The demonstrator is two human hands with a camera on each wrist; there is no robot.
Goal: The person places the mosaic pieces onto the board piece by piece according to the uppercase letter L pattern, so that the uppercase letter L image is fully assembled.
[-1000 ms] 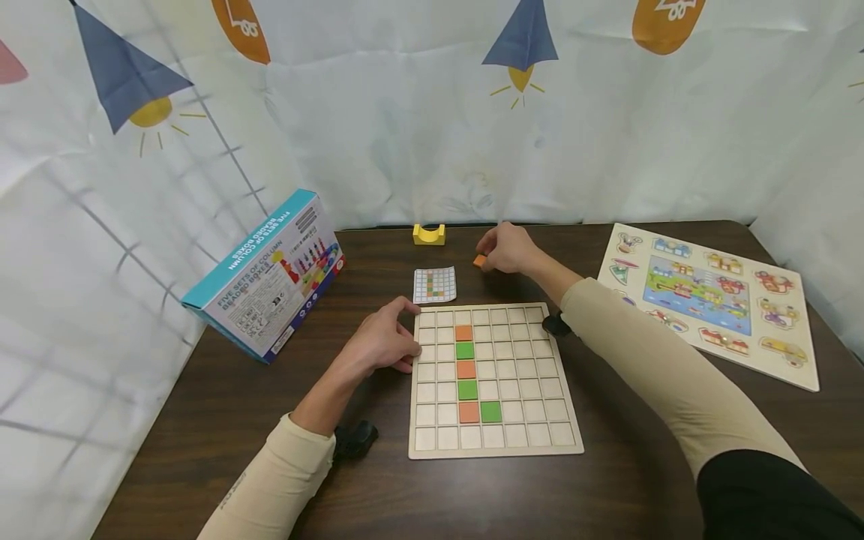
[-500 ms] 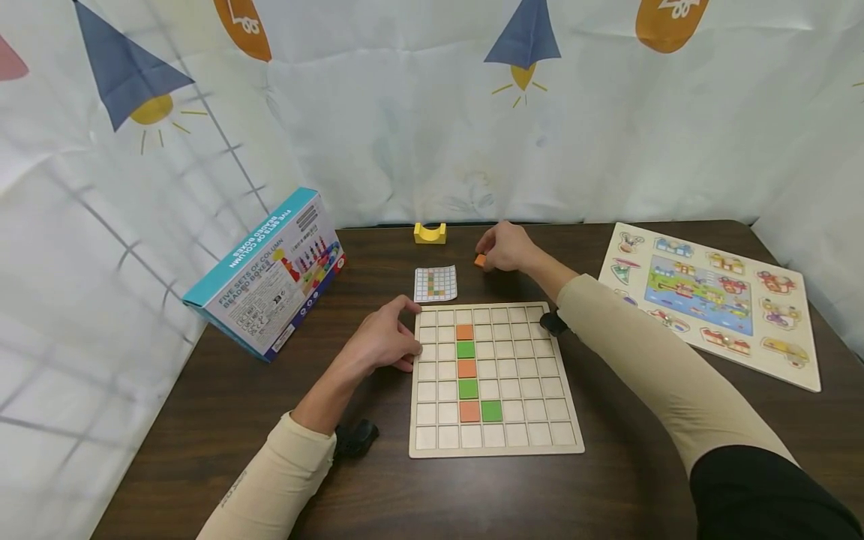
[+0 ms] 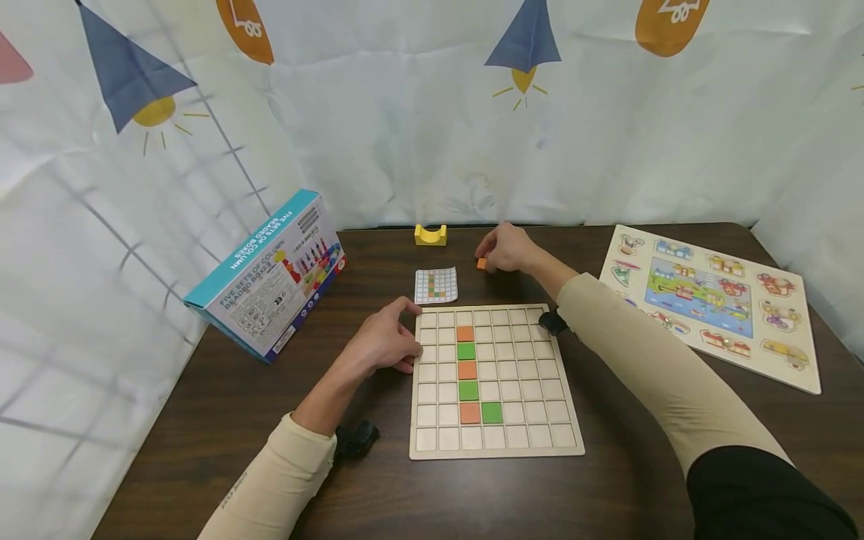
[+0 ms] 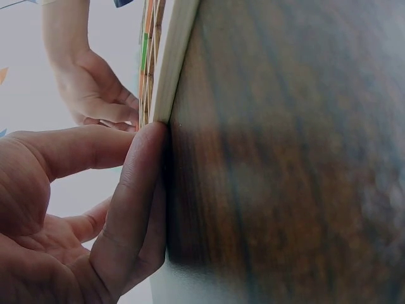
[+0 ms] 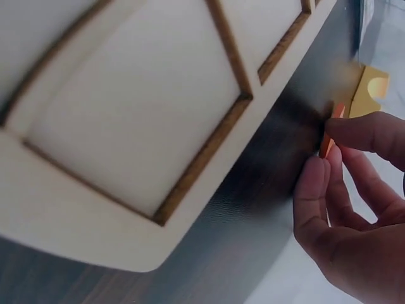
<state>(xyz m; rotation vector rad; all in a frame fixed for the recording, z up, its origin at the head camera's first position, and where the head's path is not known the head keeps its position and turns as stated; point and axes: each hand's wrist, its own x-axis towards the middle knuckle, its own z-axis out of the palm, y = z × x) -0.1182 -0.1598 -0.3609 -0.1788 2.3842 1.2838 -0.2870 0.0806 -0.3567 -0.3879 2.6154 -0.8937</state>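
Note:
A wooden grid board (image 3: 520,442) lies on the table, with several orange and green square tiles set in its cells. My left hand (image 3: 383,337) rests against the board's left edge, fingertips touching the rim near the upper corner. The left wrist view shows its fingers (image 4: 136,171) meeting the board's side. Beyond the board's far edge, my right hand (image 3: 508,249) pinches a small orange tile (image 3: 481,264) at the tabletop. In the right wrist view, that orange tile (image 5: 328,144) shows between thumb and fingers, partly hidden. A small card (image 3: 435,285) printed with a coloured grid lies just behind the board.
A yellow cradle-shaped block (image 3: 430,235) sits near the back edge of the table (image 3: 223,450). At left a blue and white box (image 3: 270,281) stands tilted. A wooden picture puzzle board (image 3: 709,300) lies at right, beside the right forearm. A printed curtain (image 3: 405,135) hangs behind.
The orange tile in the right fingers has turned a little and looks flatter. Both hands stay nearly where they were, and the board has not moved.

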